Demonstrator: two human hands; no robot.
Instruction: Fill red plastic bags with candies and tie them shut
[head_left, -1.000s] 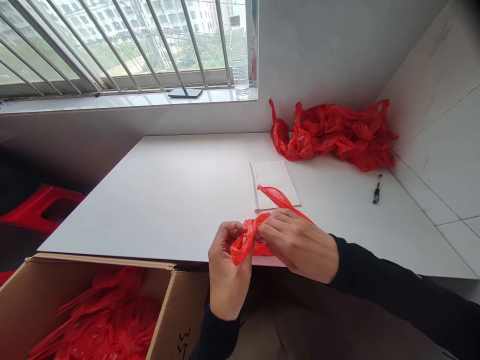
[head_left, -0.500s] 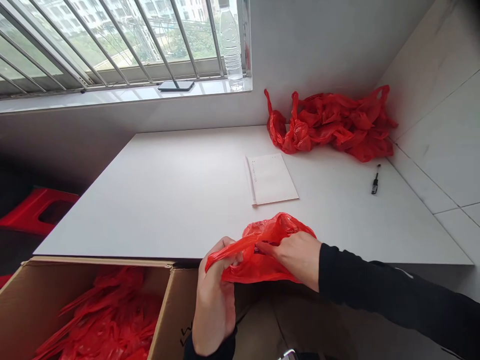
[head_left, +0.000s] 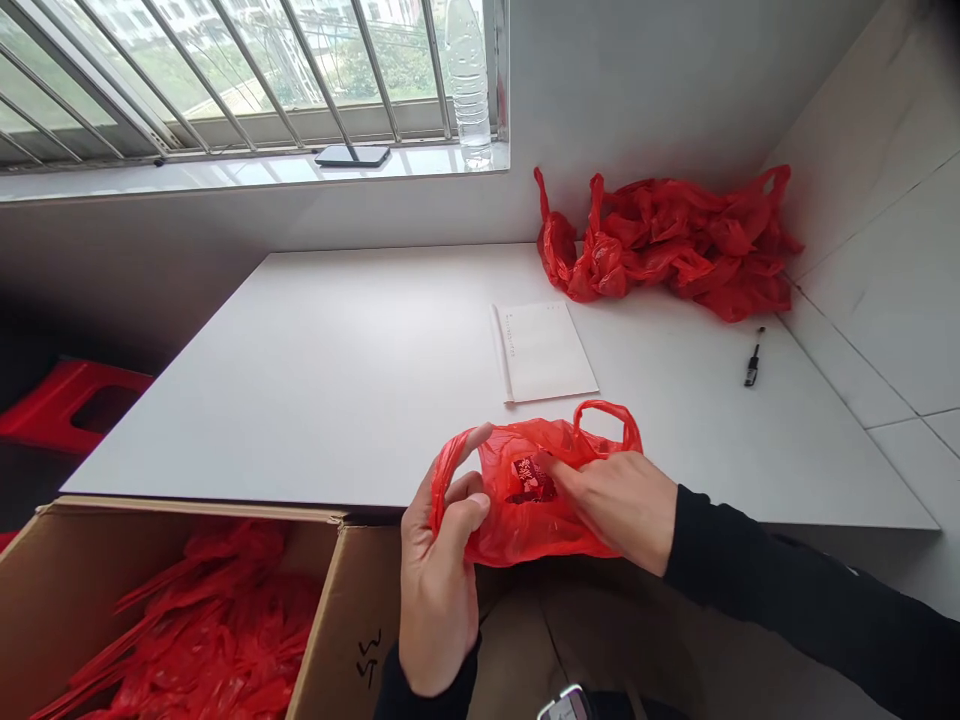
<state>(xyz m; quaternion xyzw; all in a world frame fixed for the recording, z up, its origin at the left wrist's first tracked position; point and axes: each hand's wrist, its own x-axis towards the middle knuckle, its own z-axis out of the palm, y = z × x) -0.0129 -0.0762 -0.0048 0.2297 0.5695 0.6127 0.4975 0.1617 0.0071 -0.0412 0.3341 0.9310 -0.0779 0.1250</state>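
Observation:
A red plastic bag (head_left: 517, 535) is held up at the near edge of the table, its mouth towards me. One handle loop passes around my left hand (head_left: 442, 560), whose thumb and fingers close on that side of the bag. My right hand (head_left: 626, 500) grips the bag's other side near the second loop, its index finger reaching into the mouth. Beside that fingertip a small dark red packet (head_left: 531, 478) with light printing shows in the bag. Bag film and the hand itself hide the other right fingers.
Crumpled red bags (head_left: 675, 245) lie at the table's back right. A notebook (head_left: 551, 350) and a pen (head_left: 752, 360) rest on the white table (head_left: 337, 370). A cardboard box (head_left: 360, 600) full of red bags stands front left. A bottle (head_left: 469, 90) and a phone (head_left: 352, 156) are on the sill.
The bag's mouth has opened towards me, and both handle loops and the printed packet now show clearly. My right hand has shifted slightly right.

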